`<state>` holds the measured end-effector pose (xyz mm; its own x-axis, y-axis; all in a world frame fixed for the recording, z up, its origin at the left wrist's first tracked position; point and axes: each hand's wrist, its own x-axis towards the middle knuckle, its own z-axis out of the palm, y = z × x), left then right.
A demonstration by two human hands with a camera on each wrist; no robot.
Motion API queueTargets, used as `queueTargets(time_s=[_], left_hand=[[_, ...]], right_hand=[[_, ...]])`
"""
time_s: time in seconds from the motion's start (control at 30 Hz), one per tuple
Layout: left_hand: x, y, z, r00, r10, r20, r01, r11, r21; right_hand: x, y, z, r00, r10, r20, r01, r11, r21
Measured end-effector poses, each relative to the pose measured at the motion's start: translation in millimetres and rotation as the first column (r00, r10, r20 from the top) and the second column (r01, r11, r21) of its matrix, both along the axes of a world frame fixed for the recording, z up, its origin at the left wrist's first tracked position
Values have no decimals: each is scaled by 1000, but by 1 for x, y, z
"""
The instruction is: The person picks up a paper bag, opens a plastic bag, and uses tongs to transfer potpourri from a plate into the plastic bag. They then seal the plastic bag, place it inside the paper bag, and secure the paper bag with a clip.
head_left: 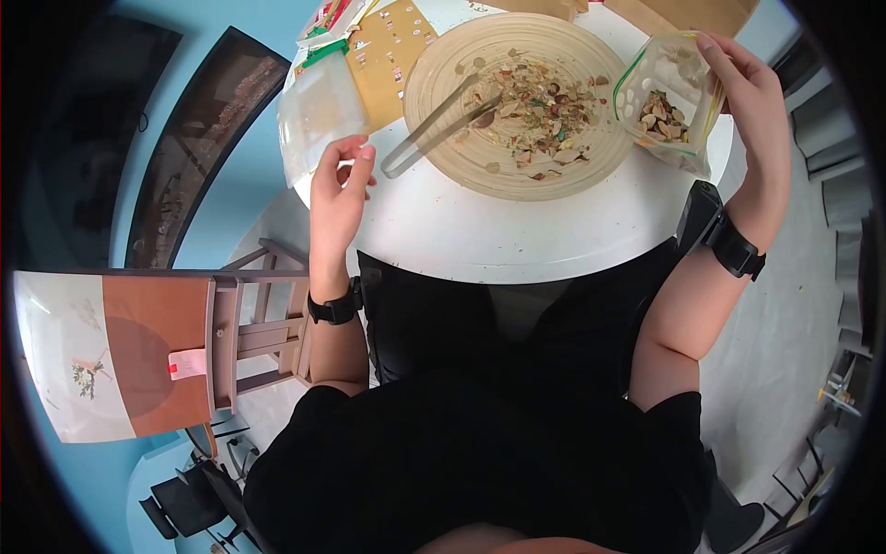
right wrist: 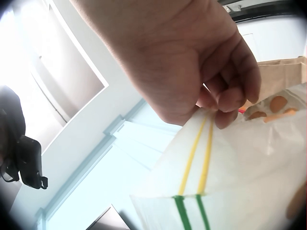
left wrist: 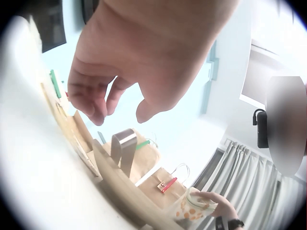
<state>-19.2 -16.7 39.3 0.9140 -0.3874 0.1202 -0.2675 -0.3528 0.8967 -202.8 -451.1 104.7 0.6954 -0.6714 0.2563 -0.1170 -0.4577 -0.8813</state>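
Observation:
My right hand (head_left: 759, 115) pinches the upper edge of a clear zip bag (head_left: 694, 162), which stands with its mouth open at the plate's right side. Dried leaf or petal pieces (head_left: 661, 120) lie in the bag. In the right wrist view, fingertips grip the plastic beside the yellow and green zip strips (right wrist: 205, 158). A big round wooden plate (head_left: 434, 78) bears a scattered mix of dried plant bits (head_left: 558, 111). Metal tongs (head_left: 397, 166) lean over its left rim, tips in the mix. My left hand (head_left: 338, 208), fingers loosely bent, hovers just left of the tongs' bend, holding nothing.
A second clear bag with a green closure (head_left: 318, 115) lies at the table's left edge, beside a tan sheet dotted with small stickers (head_left: 392, 60). Brown paper bags (head_left: 678, 17) stand at the back. A wooden chair (head_left: 268, 342) is left of the white table (head_left: 517, 242).

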Motion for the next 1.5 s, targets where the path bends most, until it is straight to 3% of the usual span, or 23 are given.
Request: queueTargets(time_s=[0.1,0.2,1.13,1.23,1.43,1.5], left_hand=[[2,9,-17,974,-26,-224,-5,990,-138],[7,13,-36,959,-14,-283,-45,978,-203],[0,12,-53,990,-32,-139,-2,972,-237],[0,12,-55,991,-30,-132,-2,973,-230],[0,11,-57,992,-22,-127,-8,974,-225],[1,12,-57,992,-28,-119,0,974,-228]], right_hand=[[1,6,2,999,-6,-32,6,1000,-18],[2,18,8,1000,3,-27,-3,1000,-6],[4,35,22,999,40,-14,-40,999,-22],[0,33,21,994,104,41,-105,994,15],[-14,42,31,996,29,83,-26,999,-37],[-20,43,40,934,-81,347,69,997,46]])
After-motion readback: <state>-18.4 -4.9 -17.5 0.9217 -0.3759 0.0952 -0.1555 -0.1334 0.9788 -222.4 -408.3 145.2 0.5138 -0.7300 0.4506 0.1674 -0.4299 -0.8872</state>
